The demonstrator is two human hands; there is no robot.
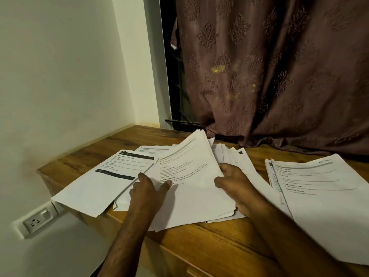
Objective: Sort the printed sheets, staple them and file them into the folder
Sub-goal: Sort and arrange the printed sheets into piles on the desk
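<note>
Wooden desk (209, 236) | left hand (146, 189) and right hand (237, 186), each grip pinching middle sheets (191, 176) | 2 side piles

A thick bundle of white printed paper sheets (191, 176) is lifted at its far end, tilted up from the desk. A single white sheet with black bars (103, 180) lies flat to its left, overhanging the edge. Another stack of white printed pages (319, 200) lies flat at the right, well apart.

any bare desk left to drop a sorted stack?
Bare wood shows at the desk's back left corner by the wall, and along the front edge between the forearms. Crowded: left sheets, middle pile held by both hands, right stack.
</note>
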